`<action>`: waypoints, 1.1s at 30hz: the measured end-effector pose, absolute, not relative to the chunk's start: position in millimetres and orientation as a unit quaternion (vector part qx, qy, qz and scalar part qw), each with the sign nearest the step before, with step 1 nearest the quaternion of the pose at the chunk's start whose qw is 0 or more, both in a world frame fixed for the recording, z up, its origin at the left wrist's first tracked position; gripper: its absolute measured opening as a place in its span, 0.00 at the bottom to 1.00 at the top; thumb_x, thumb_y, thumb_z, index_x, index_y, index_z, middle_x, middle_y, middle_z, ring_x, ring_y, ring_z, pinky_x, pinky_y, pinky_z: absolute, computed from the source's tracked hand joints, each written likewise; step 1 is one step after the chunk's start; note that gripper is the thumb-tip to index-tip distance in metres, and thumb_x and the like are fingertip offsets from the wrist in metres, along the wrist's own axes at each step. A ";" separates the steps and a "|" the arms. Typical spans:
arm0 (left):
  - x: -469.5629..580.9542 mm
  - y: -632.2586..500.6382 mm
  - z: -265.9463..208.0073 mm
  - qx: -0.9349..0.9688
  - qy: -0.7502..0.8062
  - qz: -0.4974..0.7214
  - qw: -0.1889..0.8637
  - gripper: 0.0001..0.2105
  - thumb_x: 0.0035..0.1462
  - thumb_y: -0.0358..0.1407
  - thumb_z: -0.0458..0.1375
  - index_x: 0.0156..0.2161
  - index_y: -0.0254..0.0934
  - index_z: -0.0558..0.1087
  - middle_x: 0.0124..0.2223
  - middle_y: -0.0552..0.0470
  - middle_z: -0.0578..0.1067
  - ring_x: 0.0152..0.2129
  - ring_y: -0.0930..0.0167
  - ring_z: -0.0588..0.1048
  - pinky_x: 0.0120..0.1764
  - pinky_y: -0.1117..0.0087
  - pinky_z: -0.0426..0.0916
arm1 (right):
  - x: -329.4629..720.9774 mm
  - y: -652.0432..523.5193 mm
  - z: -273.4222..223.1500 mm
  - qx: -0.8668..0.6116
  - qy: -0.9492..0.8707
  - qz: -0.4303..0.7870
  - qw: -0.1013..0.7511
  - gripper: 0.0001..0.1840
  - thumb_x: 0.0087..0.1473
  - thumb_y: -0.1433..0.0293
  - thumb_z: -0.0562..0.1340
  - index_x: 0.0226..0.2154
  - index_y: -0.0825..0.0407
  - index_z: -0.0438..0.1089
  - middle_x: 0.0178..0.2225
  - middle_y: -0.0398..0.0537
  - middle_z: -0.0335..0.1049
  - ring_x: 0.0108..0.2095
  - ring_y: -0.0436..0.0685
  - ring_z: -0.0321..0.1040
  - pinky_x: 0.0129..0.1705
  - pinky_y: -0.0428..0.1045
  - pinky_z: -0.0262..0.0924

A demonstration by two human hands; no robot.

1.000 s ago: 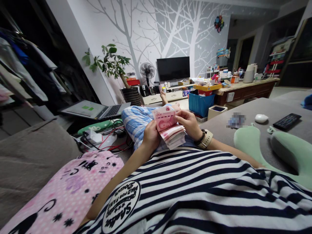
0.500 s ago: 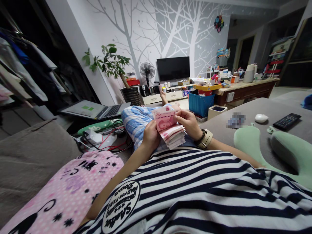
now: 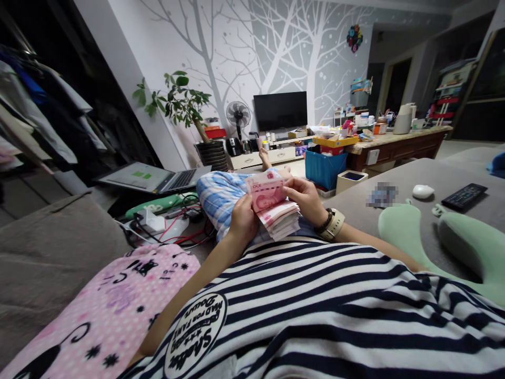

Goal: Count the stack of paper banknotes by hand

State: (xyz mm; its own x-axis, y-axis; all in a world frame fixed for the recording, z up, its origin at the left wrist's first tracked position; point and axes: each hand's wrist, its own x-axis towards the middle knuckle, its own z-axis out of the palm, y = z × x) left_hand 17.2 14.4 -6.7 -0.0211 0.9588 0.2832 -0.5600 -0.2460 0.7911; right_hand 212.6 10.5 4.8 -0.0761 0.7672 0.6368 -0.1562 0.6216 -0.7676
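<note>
Pink banknotes (image 3: 268, 198): left hand (image 3: 242, 218) curled round, right hand (image 3: 307, 201) pinching.

My left hand (image 3: 242, 218), at the centre of the frame, is offset marginally to the left of its position one second earlier. The upper left corner of the front banknote (image 3: 267, 190), adjacent to my left fingers (image 3: 245, 204), shows a matching slight offset to the left. Below it, in the centre of the frame, the lower edge of the banknote stack (image 3: 284, 226) sits marginally higher than before. All three displacements are minor.
</note>
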 end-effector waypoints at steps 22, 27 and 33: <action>18.8 6.4 -0.4 0.436 0.261 0.673 0.538 0.08 0.51 0.36 0.73 0.36 0.46 0.82 0.43 0.44 0.93 0.63 0.41 0.92 0.69 0.39 0.88 | 213.3 14.0 0.5 -0.242 -0.644 0.365 0.627 0.36 0.56 0.35 0.84 0.32 0.45 0.74 0.28 0.40 0.68 0.31 0.54 0.58 0.37 0.53 0.55; 20.7 2.9 2.2 0.443 0.270 0.671 0.530 0.06 0.51 0.36 0.71 0.36 0.45 0.85 0.39 0.45 0.92 0.59 0.44 0.93 0.65 0.43 0.90 | 212.3 13.2 0.4 -0.238 -0.643 0.367 0.629 0.36 0.55 0.34 0.83 0.32 0.45 0.74 0.27 0.40 0.67 0.32 0.54 0.58 0.38 0.53 0.55; 21.4 6.6 -1.9 0.440 0.251 0.677 0.533 0.08 0.50 0.36 0.72 0.39 0.44 0.87 0.43 0.42 0.93 0.64 0.40 0.92 0.66 0.40 0.90 | 212.0 14.3 -0.4 -0.235 -0.639 0.374 0.630 0.37 0.55 0.34 0.84 0.31 0.45 0.73 0.26 0.39 0.66 0.30 0.53 0.56 0.36 0.53 0.54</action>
